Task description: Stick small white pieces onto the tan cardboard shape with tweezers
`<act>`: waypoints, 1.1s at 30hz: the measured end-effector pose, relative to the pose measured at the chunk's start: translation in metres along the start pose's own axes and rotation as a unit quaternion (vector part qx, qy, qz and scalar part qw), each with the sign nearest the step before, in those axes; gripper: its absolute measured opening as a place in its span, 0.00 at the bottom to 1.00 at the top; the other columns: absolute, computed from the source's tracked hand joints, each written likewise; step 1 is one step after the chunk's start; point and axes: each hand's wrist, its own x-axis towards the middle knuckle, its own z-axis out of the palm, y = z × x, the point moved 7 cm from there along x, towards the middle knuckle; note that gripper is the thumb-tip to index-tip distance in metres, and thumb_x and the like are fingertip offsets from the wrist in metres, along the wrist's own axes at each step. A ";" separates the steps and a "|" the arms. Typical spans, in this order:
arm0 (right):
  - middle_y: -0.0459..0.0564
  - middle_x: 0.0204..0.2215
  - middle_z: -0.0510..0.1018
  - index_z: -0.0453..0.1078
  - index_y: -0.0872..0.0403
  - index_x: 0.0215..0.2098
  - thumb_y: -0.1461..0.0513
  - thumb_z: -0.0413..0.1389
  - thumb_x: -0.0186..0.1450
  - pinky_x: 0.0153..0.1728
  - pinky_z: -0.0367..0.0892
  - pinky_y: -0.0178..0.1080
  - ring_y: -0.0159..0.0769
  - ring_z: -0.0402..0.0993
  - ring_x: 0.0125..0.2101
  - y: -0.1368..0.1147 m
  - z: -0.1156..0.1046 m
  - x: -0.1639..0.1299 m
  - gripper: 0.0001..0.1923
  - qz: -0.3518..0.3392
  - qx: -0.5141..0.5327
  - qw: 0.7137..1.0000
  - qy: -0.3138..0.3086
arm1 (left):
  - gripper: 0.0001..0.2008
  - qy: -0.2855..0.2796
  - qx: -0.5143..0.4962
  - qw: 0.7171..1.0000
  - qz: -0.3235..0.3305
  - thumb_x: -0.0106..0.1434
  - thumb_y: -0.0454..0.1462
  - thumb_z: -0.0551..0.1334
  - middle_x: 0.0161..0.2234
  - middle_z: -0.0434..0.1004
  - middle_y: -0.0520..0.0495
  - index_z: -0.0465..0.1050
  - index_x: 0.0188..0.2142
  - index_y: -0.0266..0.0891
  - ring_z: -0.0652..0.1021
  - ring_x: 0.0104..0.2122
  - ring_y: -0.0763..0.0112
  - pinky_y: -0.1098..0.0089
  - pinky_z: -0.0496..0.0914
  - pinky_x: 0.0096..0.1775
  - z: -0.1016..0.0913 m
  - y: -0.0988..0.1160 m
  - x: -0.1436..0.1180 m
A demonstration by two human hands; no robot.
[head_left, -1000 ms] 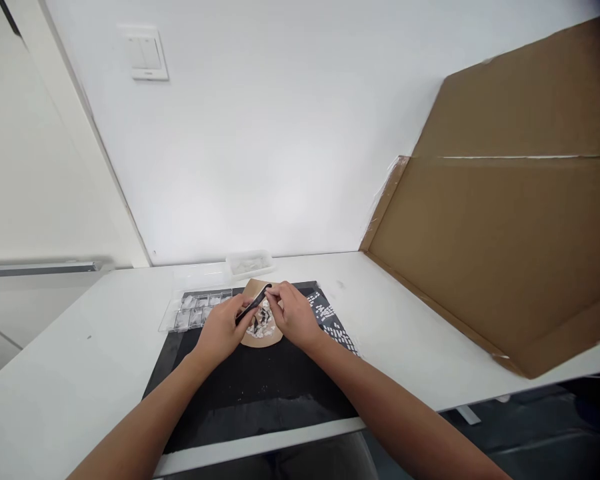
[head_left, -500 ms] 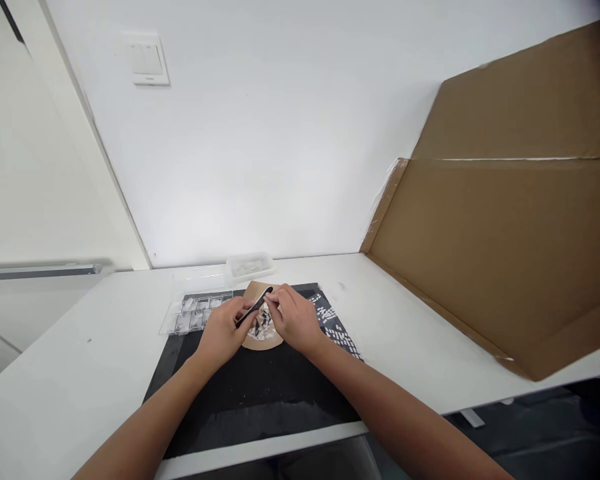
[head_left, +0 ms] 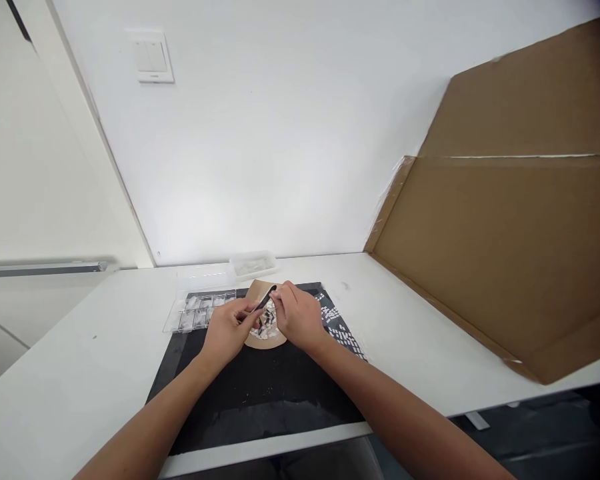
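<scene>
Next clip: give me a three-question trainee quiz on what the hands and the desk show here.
1. True or false: the left hand holds black tweezers.
2. What lies under the brown paper dish? A) black mat B) cardboard sheet C) bare table
3. Fill in: the clear compartment tray lies to the ____ of the hands.

Key: 1 true. 2 A, the black mat. 3 left; the right hand works over the dish, and the cardboard sheet leans against the wall at the right.
</scene>
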 end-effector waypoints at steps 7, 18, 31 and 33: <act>0.49 0.30 0.74 0.64 0.52 0.34 0.62 0.49 0.75 0.28 0.58 0.37 0.35 0.71 0.29 0.000 0.000 -0.001 0.10 -0.007 0.012 1.000 -0.008 | 0.12 0.003 0.038 0.999 0.028 0.68 0.45 0.62 0.28 0.81 0.49 0.80 0.39 0.42 0.82 0.27 0.66 0.69 0.75 0.31 -0.001 0.001 0.001; 0.49 0.30 0.74 0.64 0.52 0.33 0.62 0.49 0.74 0.28 0.54 0.38 0.35 0.68 0.27 -0.005 0.009 -0.004 0.10 -0.025 -0.007 0.999 -0.034 | 0.11 0.001 0.060 0.997 0.039 0.68 0.45 0.62 0.27 0.81 0.50 0.80 0.38 0.43 0.81 0.26 0.67 0.69 0.73 0.31 -0.002 0.002 0.001; 0.49 0.28 0.74 0.65 0.52 0.32 0.63 0.50 0.73 0.28 0.53 0.40 0.36 0.67 0.26 -0.018 0.010 -0.005 0.10 -0.040 -0.013 0.999 -0.029 | 0.13 0.009 0.087 0.995 0.053 0.69 0.46 0.60 0.28 0.81 0.49 0.80 0.36 0.43 0.80 0.27 0.67 0.69 0.73 0.32 -0.005 0.008 0.002; 0.49 0.28 0.74 0.65 0.52 0.33 0.63 0.50 0.73 0.28 0.53 0.40 0.36 0.67 0.26 -0.014 0.008 -0.003 0.09 -0.020 -0.017 0.999 -0.020 | 0.12 0.013 0.085 0.995 0.051 0.69 0.46 0.60 0.28 0.81 0.49 0.80 0.36 0.43 0.81 0.27 0.67 0.69 0.73 0.32 -0.006 0.009 0.002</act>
